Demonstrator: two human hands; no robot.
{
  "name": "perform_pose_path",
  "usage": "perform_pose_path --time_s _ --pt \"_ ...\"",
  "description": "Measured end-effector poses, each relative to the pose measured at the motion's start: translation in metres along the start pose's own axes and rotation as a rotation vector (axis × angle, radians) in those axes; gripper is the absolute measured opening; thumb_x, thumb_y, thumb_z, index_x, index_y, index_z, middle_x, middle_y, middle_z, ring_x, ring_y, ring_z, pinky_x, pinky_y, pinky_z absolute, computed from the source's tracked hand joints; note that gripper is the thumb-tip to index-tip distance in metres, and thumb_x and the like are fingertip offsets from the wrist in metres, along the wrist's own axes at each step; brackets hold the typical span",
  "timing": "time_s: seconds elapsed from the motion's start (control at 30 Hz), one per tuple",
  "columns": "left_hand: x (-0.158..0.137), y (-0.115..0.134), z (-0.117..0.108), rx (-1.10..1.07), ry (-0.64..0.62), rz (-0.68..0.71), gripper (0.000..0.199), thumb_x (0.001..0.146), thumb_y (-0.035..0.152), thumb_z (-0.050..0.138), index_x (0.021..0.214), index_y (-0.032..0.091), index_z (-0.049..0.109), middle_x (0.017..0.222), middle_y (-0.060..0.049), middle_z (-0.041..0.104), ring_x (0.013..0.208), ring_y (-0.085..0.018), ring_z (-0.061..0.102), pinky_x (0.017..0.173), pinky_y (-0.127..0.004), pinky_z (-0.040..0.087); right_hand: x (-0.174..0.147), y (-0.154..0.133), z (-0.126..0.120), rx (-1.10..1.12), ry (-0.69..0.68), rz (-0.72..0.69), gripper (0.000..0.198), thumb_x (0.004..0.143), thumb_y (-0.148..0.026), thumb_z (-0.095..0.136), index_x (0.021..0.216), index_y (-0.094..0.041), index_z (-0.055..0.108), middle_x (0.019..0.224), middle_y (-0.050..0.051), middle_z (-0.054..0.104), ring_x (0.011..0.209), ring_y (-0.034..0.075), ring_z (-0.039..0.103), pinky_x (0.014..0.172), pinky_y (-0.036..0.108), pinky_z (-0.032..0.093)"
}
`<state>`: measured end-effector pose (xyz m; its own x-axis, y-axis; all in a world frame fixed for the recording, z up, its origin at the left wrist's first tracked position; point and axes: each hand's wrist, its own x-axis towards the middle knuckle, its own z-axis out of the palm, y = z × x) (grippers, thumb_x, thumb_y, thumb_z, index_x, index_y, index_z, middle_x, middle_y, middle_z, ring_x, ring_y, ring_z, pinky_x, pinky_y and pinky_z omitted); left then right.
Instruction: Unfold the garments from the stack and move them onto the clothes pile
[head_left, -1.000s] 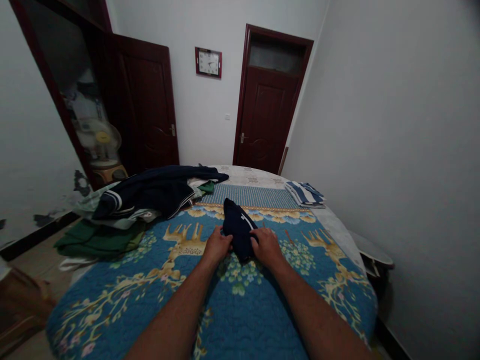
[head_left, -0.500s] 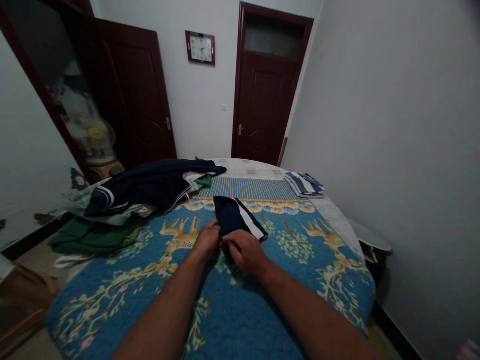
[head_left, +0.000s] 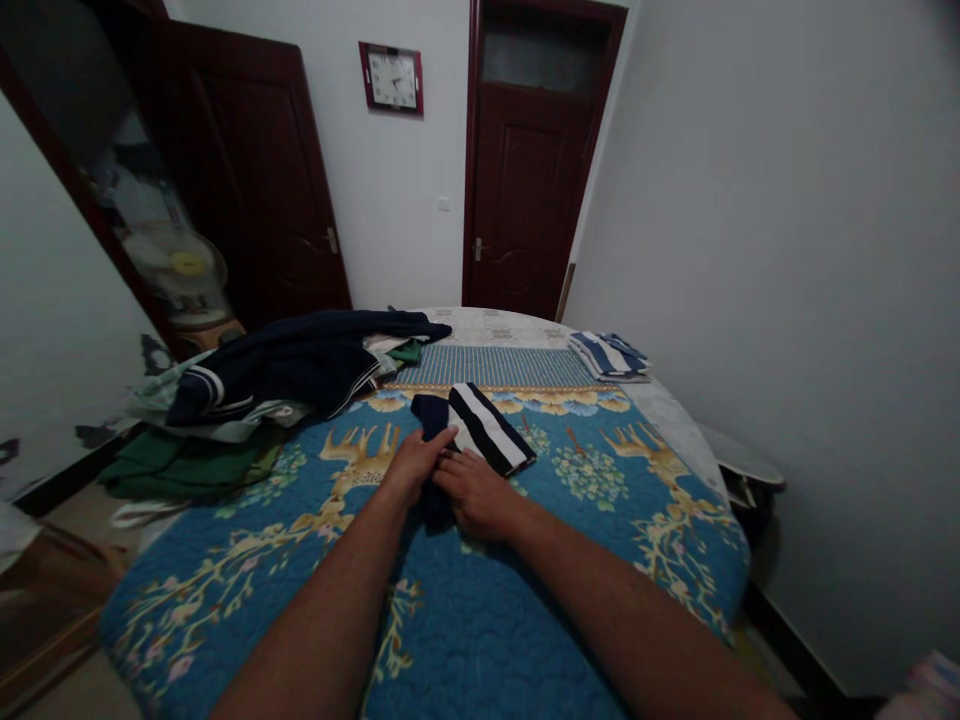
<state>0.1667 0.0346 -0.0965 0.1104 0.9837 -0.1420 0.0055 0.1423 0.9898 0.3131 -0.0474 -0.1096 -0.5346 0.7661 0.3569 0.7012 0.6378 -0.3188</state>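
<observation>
A small navy garment with white stripes [head_left: 480, 425] lies on the blue patterned quilt [head_left: 525, 610] in the middle of the bed. My left hand [head_left: 412, 465] presses on its near left part, fingers laid flat over the cloth. My right hand [head_left: 472, 495] rests on the garment's near end, touching my left hand; a dark fold shows under it. The striped end of the garment points away to the right, free of both hands.
A heap of navy, pale and green clothes [head_left: 255, 385] covers the bed's left side. A folded striped stack [head_left: 607, 355] sits at the far right corner. Beyond are two dark doors [head_left: 525, 180], a wall clock [head_left: 390, 78], a fan [head_left: 176, 275], and a stool [head_left: 739, 470] on the right.
The garment has been turned or unfolded, so its white stripes now show to the right. Both hands came together on its near end. My view tilted slightly downward.
</observation>
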Motion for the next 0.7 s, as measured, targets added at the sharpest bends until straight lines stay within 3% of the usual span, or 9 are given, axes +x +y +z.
perform_pose_path --time_s 0.1,0.23,0.3,0.4,0.53,0.6,0.7 --pt "0.003 -0.005 -0.001 -0.017 0.043 -0.029 0.016 0.080 0.028 0.084 0.081 0.015 0.074 0.080 -0.010 0.077 0.076 -0.026 0.073 0.068 -0.031 0.056 -0.003 0.003 0.000 0.051 0.102 -0.013 0.053 0.094 -0.009 0.053 0.143 -0.022 0.064 0.149 0.011 0.066 0.140 0.023 0.057 0.122 0.045 0.041" --pt "0.009 -0.012 -0.002 -0.101 0.080 -0.083 0.014 0.085 0.028 0.078 0.093 0.016 0.075 0.082 -0.010 0.077 0.081 -0.027 0.076 0.074 -0.035 0.060 -0.011 0.015 -0.006 -0.134 0.275 0.281 0.055 0.095 -0.028 0.067 0.148 -0.016 0.061 0.159 0.019 0.054 0.147 0.032 0.048 0.124 0.051 0.037" --pt "0.011 -0.013 -0.002 -0.141 0.083 -0.109 0.016 0.087 0.028 0.077 0.098 0.016 0.075 0.086 -0.011 0.078 0.083 -0.028 0.077 0.077 -0.037 0.062 -0.011 0.018 -0.010 -0.234 0.223 0.416 0.055 0.093 -0.035 0.072 0.144 -0.015 0.064 0.156 0.021 0.056 0.144 0.036 0.048 0.120 0.054 0.039" --pt "0.011 -0.011 -0.002 -0.199 0.075 -0.150 0.015 0.091 0.027 0.073 0.101 0.016 0.075 0.089 -0.012 0.079 0.082 -0.027 0.078 0.080 -0.040 0.063 -0.008 0.025 -0.017 -0.313 0.125 0.527 0.028 0.099 -0.029 0.063 0.121 -0.016 0.074 0.129 0.020 0.070 0.123 0.033 0.060 0.104 0.045 0.048" --pt "0.011 -0.005 -0.004 -0.355 0.090 -0.276 0.017 0.093 0.028 0.072 0.105 0.016 0.075 0.089 -0.012 0.080 0.079 -0.028 0.078 0.080 -0.042 0.065 -0.007 0.034 -0.024 -0.315 0.141 0.566 0.022 0.101 -0.020 0.054 0.108 -0.017 0.075 0.109 0.015 0.074 0.106 0.028 0.064 0.094 0.038 0.049" --pt "0.011 -0.001 -0.005 -0.438 0.057 -0.345 0.020 0.096 0.028 0.067 0.108 0.014 0.075 0.091 -0.014 0.080 0.078 -0.028 0.078 0.079 -0.043 0.066 -0.011 0.032 -0.025 -0.289 0.172 0.513 0.026 0.102 -0.033 0.059 0.117 -0.016 0.073 0.116 0.015 0.074 0.111 0.029 0.064 0.098 0.039 0.048" --pt "0.011 0.003 -0.007 -0.529 -0.022 -0.390 0.024 0.098 0.026 0.060 0.110 0.010 0.074 0.093 -0.016 0.081 0.077 -0.029 0.078 0.078 -0.043 0.066 -0.014 0.021 -0.021 -0.295 0.155 0.429 0.049 0.093 -0.052 0.071 0.127 -0.016 0.070 0.134 0.018 0.068 0.125 0.034 0.059 0.104 0.044 0.047"
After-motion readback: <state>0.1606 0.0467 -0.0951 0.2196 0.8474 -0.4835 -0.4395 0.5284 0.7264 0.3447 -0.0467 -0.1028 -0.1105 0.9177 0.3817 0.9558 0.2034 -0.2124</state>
